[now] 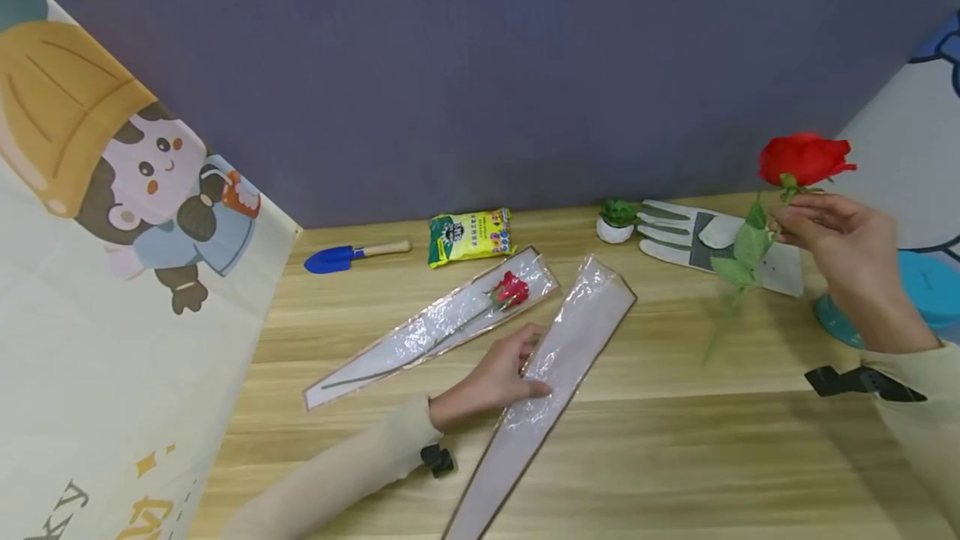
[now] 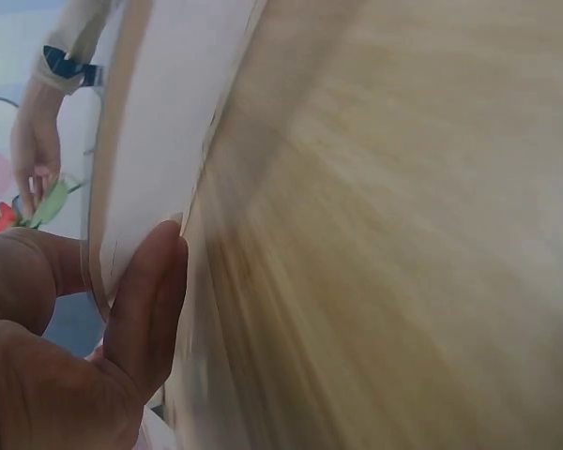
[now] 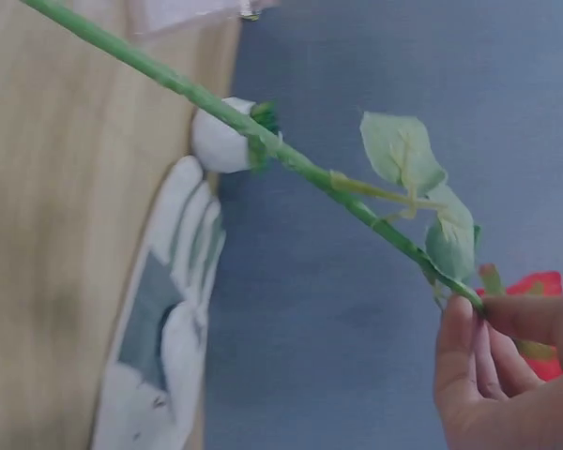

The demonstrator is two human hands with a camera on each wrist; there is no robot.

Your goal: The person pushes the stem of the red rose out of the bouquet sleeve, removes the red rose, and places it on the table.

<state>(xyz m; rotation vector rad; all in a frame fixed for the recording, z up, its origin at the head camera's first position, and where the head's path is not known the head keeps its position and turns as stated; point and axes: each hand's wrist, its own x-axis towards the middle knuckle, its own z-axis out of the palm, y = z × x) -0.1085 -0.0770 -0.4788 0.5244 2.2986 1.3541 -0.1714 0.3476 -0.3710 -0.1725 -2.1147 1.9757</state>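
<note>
My right hand pinches the green stem of a red rose just below its bloom, raised over the right side of the table. Leaves stick out from the stem, which slants away from the fingers. With thumb and fingers my left hand grips the edge of a long, tapered clear-and-white flower sleeve, its wide end pointing to the back. The left wrist view shows the sleeve's edge between thumb and fingers. Left of it lies a second sleeve with a red rose inside.
Along the back wall lie a blue trowel, a yellow-green packet, a small potted plant and a grey-white glove. A blue round container stands at the right, partly behind my right arm. Printed panels flank the wooden table.
</note>
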